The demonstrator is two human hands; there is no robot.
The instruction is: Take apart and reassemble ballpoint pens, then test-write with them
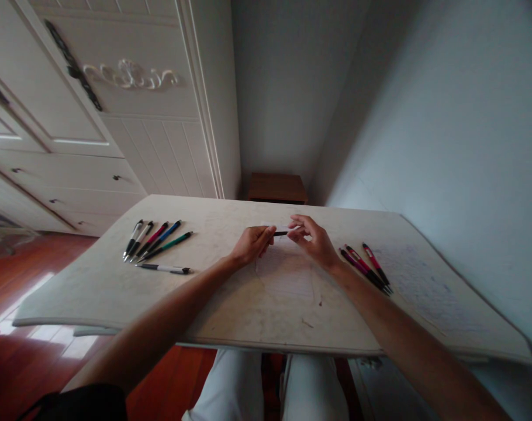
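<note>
A slim dark, pen-like piece (280,233) is held over the table (222,304), about midway between its left and right ends and closer to the far edge than to the near one. The left hand (254,242) holds it, the fingers closed around one end so that a short length shows past them toward the right. The right hand (313,240) is at the other end, its fingers curved and partly parted; whether they touch the piece cannot be told. Under and in front of the hands lies a pale sheet of paper (287,280), reaching toward the near edge.

Toward the table's left end, five pens (156,240) lie fanned out, their tips close together and pointing to the near left corner; among them are white, red, blue and green barrels. Just beside them, on the near-edge side, a white pen with dark ends (164,269) lies roughly parallel to that edge. On the right half, beyond the right wrist, three red and purple pens (366,266) lie slanted with their tips together toward the near right corner. Bluish marks (424,286) spread beside them toward the right edge.

Past the far edge is a brown wooden cabinet (277,186).
</note>
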